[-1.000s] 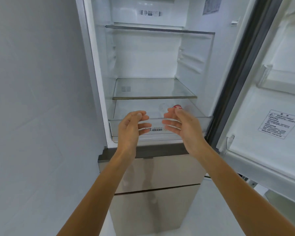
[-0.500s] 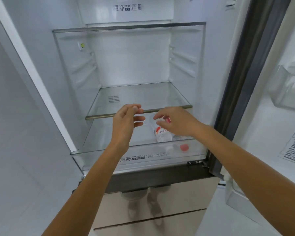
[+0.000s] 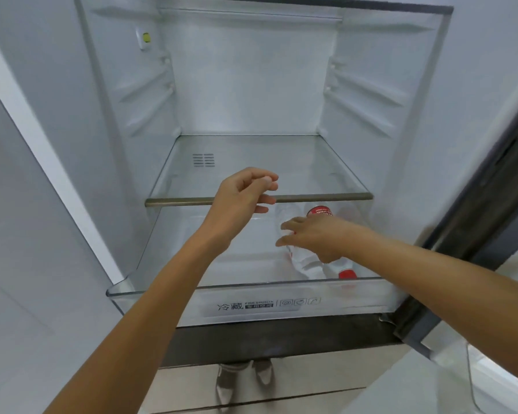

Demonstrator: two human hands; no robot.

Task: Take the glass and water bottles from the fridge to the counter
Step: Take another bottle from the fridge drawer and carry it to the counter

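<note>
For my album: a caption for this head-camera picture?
Right hand reaches a water bottle lying in the fridge's clear drawer; left hand hovers.

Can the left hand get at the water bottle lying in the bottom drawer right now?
Probably yes. The left hand hovers just above the open drawer with nothing between it and the bottle, though the right hand already covers the bottle's middle.
</note>
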